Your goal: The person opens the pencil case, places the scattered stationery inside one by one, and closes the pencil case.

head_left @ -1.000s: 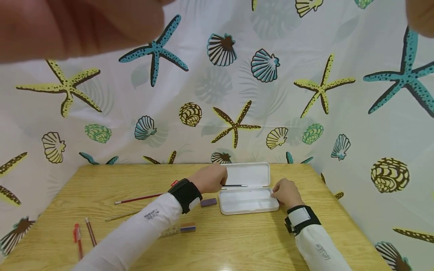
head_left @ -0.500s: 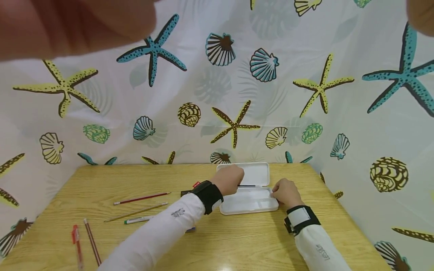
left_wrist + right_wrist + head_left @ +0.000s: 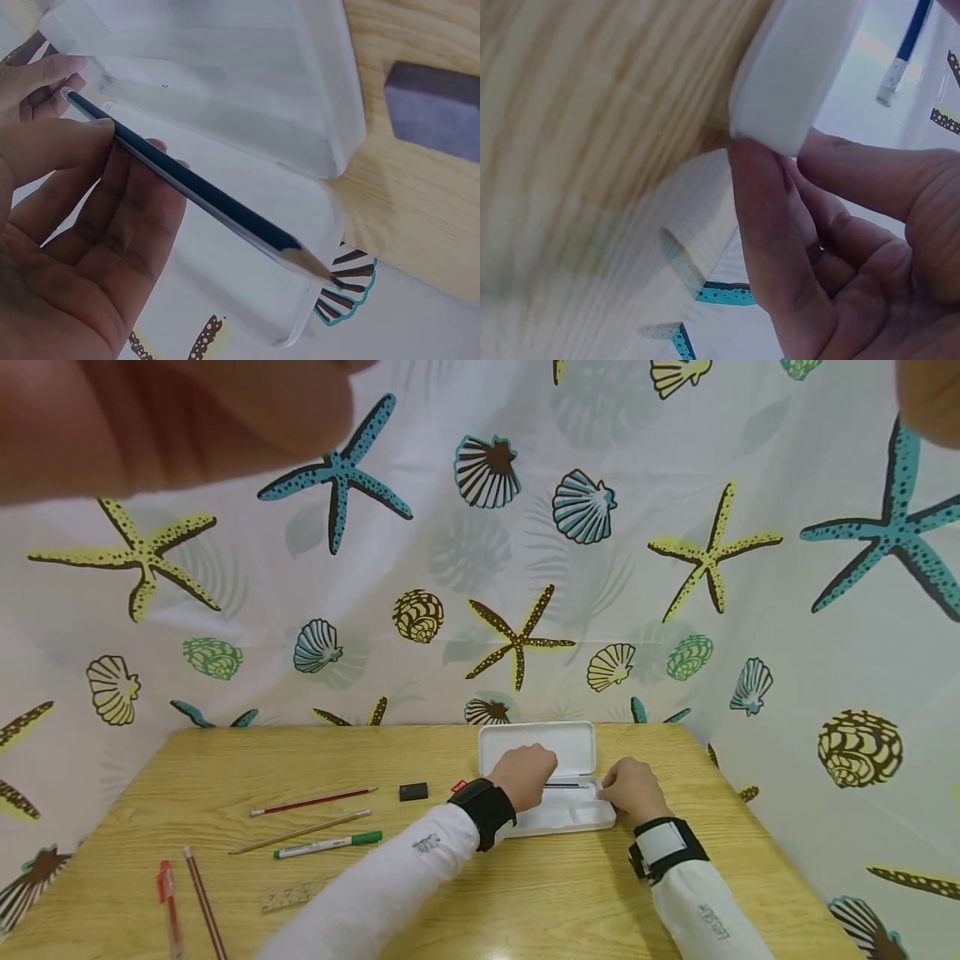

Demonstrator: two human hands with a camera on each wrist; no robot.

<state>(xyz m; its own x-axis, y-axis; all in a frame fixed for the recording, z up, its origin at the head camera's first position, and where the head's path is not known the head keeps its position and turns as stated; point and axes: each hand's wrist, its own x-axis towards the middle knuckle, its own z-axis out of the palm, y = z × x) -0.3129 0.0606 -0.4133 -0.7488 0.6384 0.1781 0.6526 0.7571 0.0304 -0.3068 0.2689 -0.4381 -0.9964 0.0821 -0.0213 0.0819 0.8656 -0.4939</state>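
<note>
A white pencil case [image 3: 536, 747] lies open on the table, its lid tipped back. My left hand [image 3: 525, 772] is over the case and hides part of it. Thumb and fingers pinch a dark blue pencil [image 3: 202, 187], whose sharpened tip points left and eraser end points right in the head view. In that view the pencil overlaps the long back compartment. My right hand [image 3: 632, 787] pinches the right end of the case between thumb and finger; the right wrist view shows the fingertips at the case's corner [image 3: 802, 67].
On the left lie a red pencil [image 3: 315, 801], a gold pencil [image 3: 300, 832], a green-capped marker [image 3: 327, 845], a red pen [image 3: 169, 902], another dark red pencil [image 3: 204, 902] and a clear ruler [image 3: 288, 897]. A black block [image 3: 413, 792] sits left of the case. A purple block [image 3: 435, 112] is beside it.
My left hand has moved right with the pencil, from the case's left end to over its middle, and the pencil has come forward from the hinge side. The right hand stays in place.
</note>
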